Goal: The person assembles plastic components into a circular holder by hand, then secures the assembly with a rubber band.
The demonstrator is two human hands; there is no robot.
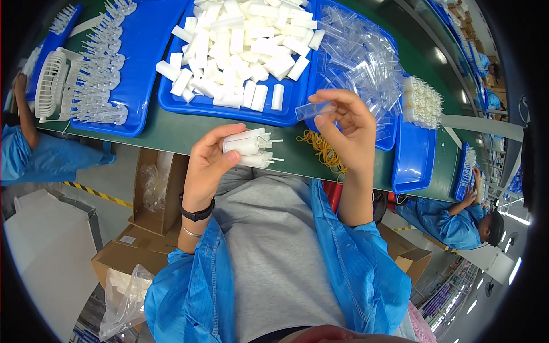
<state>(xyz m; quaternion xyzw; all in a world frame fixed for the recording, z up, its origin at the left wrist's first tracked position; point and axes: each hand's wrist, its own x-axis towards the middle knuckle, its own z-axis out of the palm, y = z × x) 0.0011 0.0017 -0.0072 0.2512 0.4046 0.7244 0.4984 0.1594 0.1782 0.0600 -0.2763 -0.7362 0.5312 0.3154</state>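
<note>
My left hand (207, 161) is closed around a small bundle of white plastic pieces (246, 144), whose thin white prongs point to the right. Thumb and fingers of my right hand (353, 130) pinch a clear plastic sleeve (309, 110), held over the near edge of the trays. Just beyond my hands is a blue tray (164, 102) heaped with white blocks (229, 51). To its right, clear plastic sleeves (360, 60) are piled in another blue tray. Yellow rubber bands (323, 150) lie on the table beside my right wrist.
On the left, a blue tray (134, 80) holds rows of white pronged parts (100, 86) beside a white rack (51, 86). Banded white pieces (422, 103) sit at a blue tray (414, 163) on the right. Cardboard boxes (134, 248) stand below; co-workers (452, 223) are at both sides.
</note>
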